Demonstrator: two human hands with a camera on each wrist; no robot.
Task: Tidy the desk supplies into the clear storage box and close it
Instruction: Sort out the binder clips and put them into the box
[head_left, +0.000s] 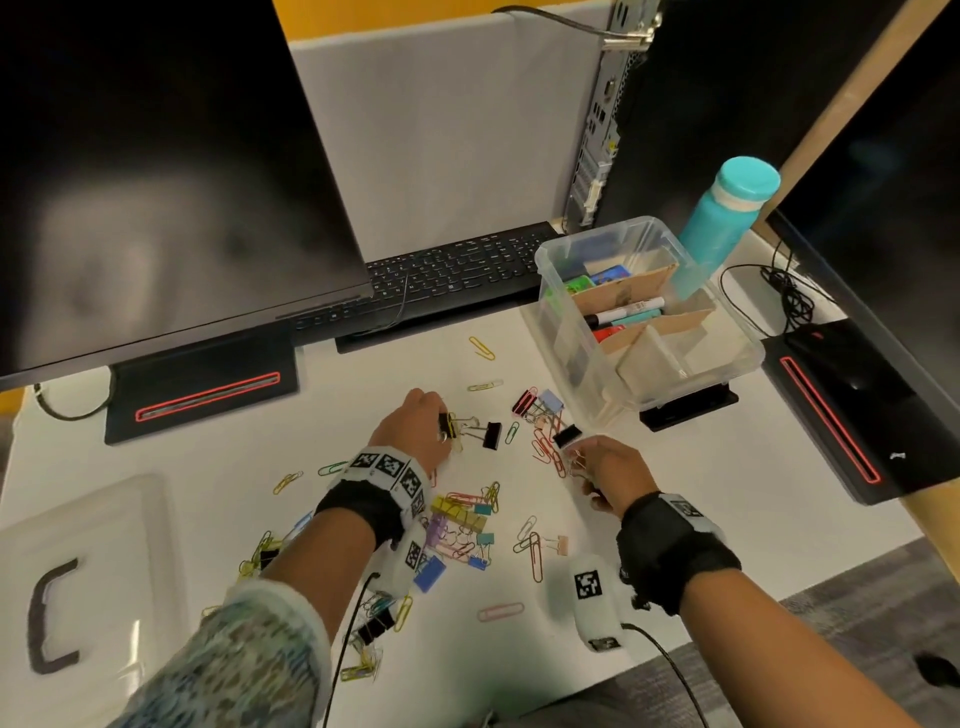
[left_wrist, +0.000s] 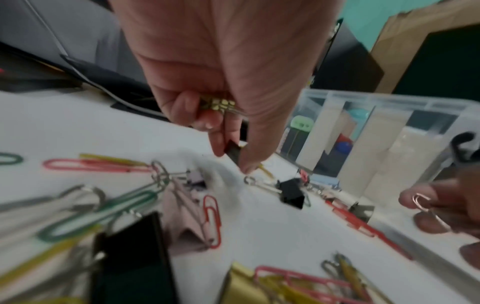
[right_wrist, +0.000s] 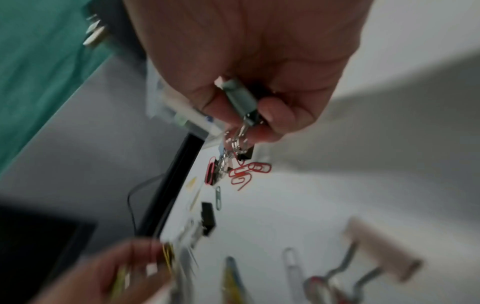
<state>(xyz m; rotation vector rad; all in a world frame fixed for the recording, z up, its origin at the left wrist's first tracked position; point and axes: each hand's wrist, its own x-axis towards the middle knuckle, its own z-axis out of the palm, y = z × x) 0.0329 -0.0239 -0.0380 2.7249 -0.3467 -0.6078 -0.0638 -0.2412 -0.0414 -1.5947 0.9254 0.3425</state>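
White desk (head_left: 597, 519) (clips (head_left: 462, 512) scattered), box (head_left: 644, 312).

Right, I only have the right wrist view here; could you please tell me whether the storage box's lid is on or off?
Observer: Off. The lid lies on the desk's far left, apart from the clear storage box.
Operator: Thanks. What is the other hand holding?
Observer: The left hand pinches a black binder clip.
Operator: Is the box empty?
Observer: No, markers lie between its cardboard dividers.
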